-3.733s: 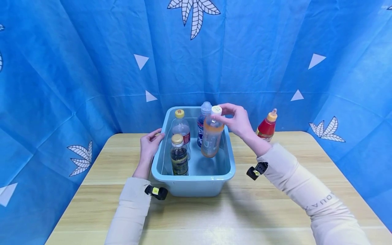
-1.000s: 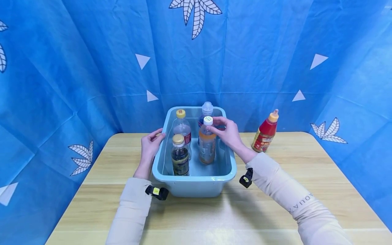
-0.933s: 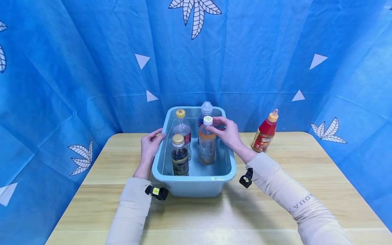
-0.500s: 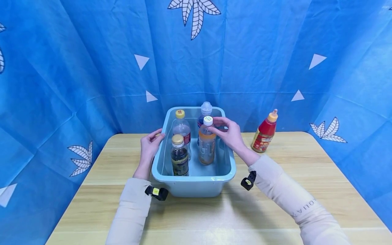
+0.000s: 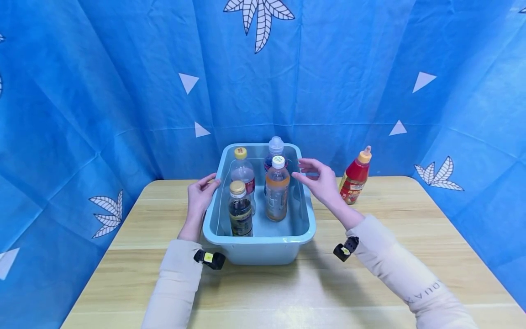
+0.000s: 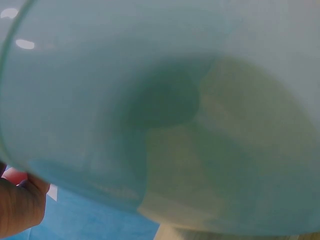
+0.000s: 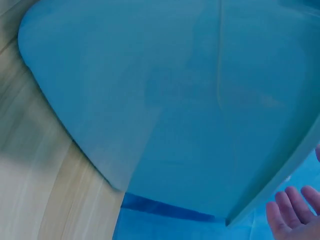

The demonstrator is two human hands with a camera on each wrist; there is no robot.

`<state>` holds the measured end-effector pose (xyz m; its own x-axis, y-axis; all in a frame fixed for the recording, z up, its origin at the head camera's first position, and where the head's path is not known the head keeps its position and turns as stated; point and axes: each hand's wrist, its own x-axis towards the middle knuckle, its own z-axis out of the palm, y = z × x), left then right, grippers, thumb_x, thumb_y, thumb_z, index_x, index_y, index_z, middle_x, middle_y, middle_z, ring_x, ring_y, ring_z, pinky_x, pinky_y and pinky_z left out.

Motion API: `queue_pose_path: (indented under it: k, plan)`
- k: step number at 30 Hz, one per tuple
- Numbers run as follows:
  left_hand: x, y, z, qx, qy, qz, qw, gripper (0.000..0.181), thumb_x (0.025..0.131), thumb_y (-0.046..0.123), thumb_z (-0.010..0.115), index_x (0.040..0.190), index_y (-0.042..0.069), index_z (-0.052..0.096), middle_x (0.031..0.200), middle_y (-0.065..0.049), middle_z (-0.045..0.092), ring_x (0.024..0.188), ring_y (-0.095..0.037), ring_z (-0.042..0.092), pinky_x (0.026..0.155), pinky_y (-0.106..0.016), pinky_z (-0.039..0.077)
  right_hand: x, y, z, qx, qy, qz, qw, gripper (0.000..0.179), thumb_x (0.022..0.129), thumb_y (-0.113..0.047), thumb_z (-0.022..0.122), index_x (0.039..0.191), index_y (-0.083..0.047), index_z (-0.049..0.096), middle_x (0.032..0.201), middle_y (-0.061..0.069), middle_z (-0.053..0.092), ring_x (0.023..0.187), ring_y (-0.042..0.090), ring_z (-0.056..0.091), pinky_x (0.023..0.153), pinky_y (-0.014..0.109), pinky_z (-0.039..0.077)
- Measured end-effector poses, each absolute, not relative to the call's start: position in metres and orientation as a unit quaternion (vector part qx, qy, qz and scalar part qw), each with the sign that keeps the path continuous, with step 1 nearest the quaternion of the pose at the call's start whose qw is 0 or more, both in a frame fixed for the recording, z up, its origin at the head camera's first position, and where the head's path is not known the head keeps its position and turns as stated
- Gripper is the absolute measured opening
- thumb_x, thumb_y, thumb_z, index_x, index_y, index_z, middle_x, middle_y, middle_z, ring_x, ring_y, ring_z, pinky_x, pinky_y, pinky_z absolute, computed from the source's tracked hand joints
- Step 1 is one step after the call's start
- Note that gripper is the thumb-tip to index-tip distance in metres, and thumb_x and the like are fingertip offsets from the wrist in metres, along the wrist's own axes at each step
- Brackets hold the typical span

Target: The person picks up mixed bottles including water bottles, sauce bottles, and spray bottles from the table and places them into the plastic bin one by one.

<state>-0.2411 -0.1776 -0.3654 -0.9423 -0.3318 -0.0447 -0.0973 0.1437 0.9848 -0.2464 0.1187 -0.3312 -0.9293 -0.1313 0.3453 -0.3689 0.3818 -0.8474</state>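
Observation:
A light blue plastic basin (image 5: 260, 250) stands on the table, with several bottles upright inside. My left hand (image 5: 199, 196) pinches its left rim between thumb and fingers. My right hand (image 5: 321, 183) hovers at the right rim, fingers spread and nothing between them. Nearest to it in the basin is a clear bottle with a white cap and orange band (image 5: 277, 194). Behind that, partly hidden, is a blue-labelled bottle (image 5: 276, 146). At the left side are a yellow-capped clear bottle (image 5: 243, 171) and a dark-filled bottle with a tan cap (image 5: 240, 210).
A red sauce squeeze bottle (image 5: 355, 177) with an orange cap stands on the wooden table (image 5: 394, 219), right of the basin. Blue patterned cloth (image 5: 345, 82) hangs behind and along both sides.
My right hand lowered the white-capped bottle into the basin, then let go and drew back to the right. My left hand has stayed at the left rim.

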Motion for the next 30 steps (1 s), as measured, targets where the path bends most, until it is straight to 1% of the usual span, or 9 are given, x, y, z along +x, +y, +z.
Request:
queue_pose_path:
  k: [4,8,16,23,27,30]
  plan:
    - [-0.241,-0.177,-0.365,0.144,-0.751,-0.638,0.092,0.037,0.086,0.025,0.057,0.12,0.011,0.056,0.108,-0.015,0.059,0.095,-0.026,0.057,0.084,-0.035,0.046,-0.243,0.128,-0.33,0.144,-0.819,0.543,0.114,0.046,0.08,-0.022,0.066,0.12,-0.004,0.053,0.111,0.018,0.056,0.1,0.028,0.054,0.085,0.043,0.045]
    - [-0.242,-0.177,-0.364,0.144,-0.751,-0.638,0.092,0.037,0.086,0.025,0.057,0.12,0.01,0.057,0.107,-0.015,0.06,0.094,-0.026,0.058,0.083,-0.035,0.047,-0.24,0.137,-0.332,0.136,-0.822,0.539,0.127,0.045,0.08,-0.021,0.066,0.119,-0.004,0.053,0.111,0.017,0.057,0.099,0.028,0.055,0.083,0.042,0.046]
    - [-0.241,-0.178,-0.363,0.142,-0.756,-0.633,0.088,0.037,0.087,0.025,0.057,0.12,0.01,0.056,0.109,-0.014,0.059,0.095,-0.025,0.057,0.084,-0.035,0.046,-0.236,0.155,-0.337,0.129,-0.822,0.53,0.161,0.044,0.079,-0.025,0.066,0.116,-0.003,0.055,0.108,0.015,0.059,0.094,0.025,0.057,0.078,0.033,0.049]
    - [-0.241,-0.178,-0.363,0.141,-0.756,-0.634,0.083,0.038,0.087,0.026,0.056,0.122,0.01,0.055,0.11,-0.014,0.058,0.097,-0.026,0.057,0.085,-0.036,0.046,-0.235,0.171,-0.341,0.116,-0.823,0.527,0.18,0.043,0.08,-0.024,0.066,0.115,-0.002,0.055,0.107,0.015,0.059,0.093,0.023,0.057,0.076,0.02,0.048]
    - [-0.242,-0.178,-0.363,0.144,-0.754,-0.635,0.085,0.038,0.087,0.026,0.057,0.121,0.01,0.056,0.109,-0.014,0.059,0.095,-0.025,0.057,0.084,-0.035,0.046,-0.225,0.172,-0.33,0.101,-0.825,0.524,0.187,0.038,0.081,-0.015,0.064,0.113,0.003,0.054,0.105,0.02,0.059,0.091,0.024,0.056,0.073,0.012,0.044]
    - [-0.242,-0.178,-0.363,0.142,-0.752,-0.637,0.093,0.037,0.086,0.024,0.057,0.12,0.009,0.057,0.106,-0.016,0.06,0.093,-0.026,0.059,0.081,-0.034,0.048,-0.218,0.172,-0.323,0.089,-0.824,0.525,0.196,0.034,0.082,-0.008,0.063,0.111,0.008,0.054,0.103,0.023,0.058,0.089,0.019,0.056,0.072,0.01,0.042]
